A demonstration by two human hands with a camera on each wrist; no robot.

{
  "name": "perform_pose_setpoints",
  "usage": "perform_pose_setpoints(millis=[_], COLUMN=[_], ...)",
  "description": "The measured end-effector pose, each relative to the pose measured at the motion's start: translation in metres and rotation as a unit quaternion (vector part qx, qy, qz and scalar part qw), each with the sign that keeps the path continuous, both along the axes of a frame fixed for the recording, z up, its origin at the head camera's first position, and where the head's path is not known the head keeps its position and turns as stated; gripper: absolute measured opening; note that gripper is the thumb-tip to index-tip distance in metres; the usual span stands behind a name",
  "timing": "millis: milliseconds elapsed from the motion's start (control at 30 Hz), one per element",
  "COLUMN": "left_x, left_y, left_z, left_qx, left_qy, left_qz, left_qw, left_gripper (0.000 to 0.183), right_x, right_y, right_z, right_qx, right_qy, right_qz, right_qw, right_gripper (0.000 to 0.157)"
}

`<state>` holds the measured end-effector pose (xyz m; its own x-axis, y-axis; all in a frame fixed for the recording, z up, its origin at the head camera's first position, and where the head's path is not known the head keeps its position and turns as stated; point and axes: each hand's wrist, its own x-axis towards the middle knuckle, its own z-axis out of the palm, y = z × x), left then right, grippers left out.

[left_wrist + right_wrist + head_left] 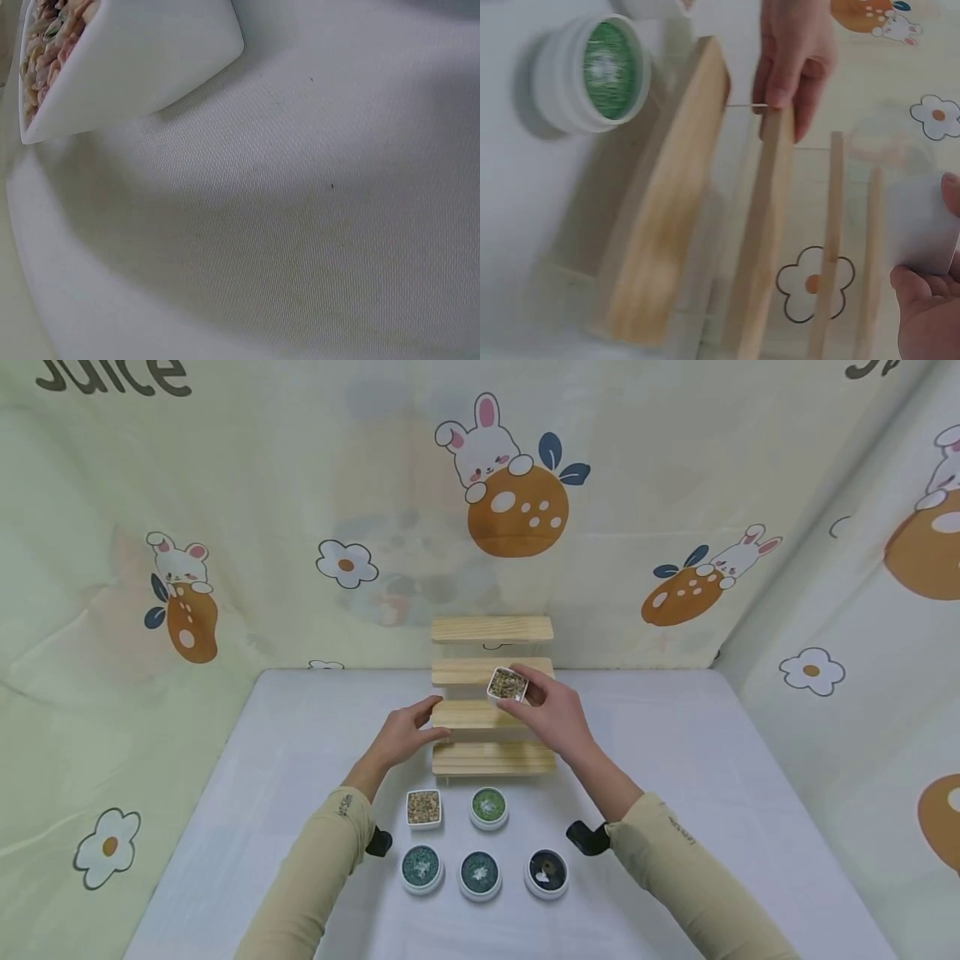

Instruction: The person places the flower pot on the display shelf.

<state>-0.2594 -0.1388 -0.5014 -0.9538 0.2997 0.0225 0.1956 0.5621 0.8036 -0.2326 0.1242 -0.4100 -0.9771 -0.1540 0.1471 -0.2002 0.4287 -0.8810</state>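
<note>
A square white pot filled with mixed tan gravel (507, 684) is in my right hand (553, 712), pinched between thumb and fingers. It is held above the middle boards of a stepped wooden display stand (491, 760). My left hand (405, 732) grips the left end of the stand's second board from the front, thumb at the front edge and fingers behind, as the right wrist view shows. At the right edge of that same view, my right fingers (919, 300) hold the white pot's side. A second square gravel pot (423, 809) stands in front of the stand, large in the left wrist view.
Beside that pot stands a round white jar with green contents (489, 807). Nearer me are two round jars with teal contents (422, 868) and one with dark contents (547, 872). A white cloth (645, 752) covers the table; a printed curtain (300, 485) hangs behind.
</note>
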Motion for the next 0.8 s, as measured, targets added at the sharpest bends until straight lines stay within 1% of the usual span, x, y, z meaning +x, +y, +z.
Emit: perform_pose_setpoints(millis=[67, 233, 367, 500, 633, 800], left_x=[0.0, 0.0, -0.001, -0.001, 0.0, 0.0], left_y=[0.0, 0.0, -0.001, -0.001, -0.001, -0.002], left_z=[0.0, 0.003, 0.001, 0.001, 0.003, 0.002], left_qx=[0.001, 0.001, 0.001, 0.002, 0.0, -0.003], left_qy=[0.0, 0.0, 0.001, 0.0, -0.003, -0.004], left_qz=[0.001, 0.002, 0.002, 0.001, 0.001, 0.002], left_qw=[1.0, 1.0, 1.0, 1.0, 1.0, 1.0], left_gripper=[0.075, 0.073, 0.072, 0.073, 0.074, 0.073], right_x=[-0.007, -0.022, -0.031, -0.038, -0.045, -0.054], right_y=[-0.005, -0.016, -0.023, -0.031, -0.037, -0.044], right_z=[0.006, 0.017, 0.022, 0.027, 0.031, 0.034], right_qx=[0.001, -0.013, -0.041, -0.044, -0.031, -0.015], right_qy=[0.0, -0.014, -0.039, -0.05, -0.042, -0.022], right_qz=[-0.011, -0.017, -0.018, -0.028, -0.036, -0.042], right_qw=[1.0, 1.0, 0.998, 0.997, 0.998, 0.999], right_gripper=[0.06, 0.061, 0.063, 0.066, 0.067, 0.066])
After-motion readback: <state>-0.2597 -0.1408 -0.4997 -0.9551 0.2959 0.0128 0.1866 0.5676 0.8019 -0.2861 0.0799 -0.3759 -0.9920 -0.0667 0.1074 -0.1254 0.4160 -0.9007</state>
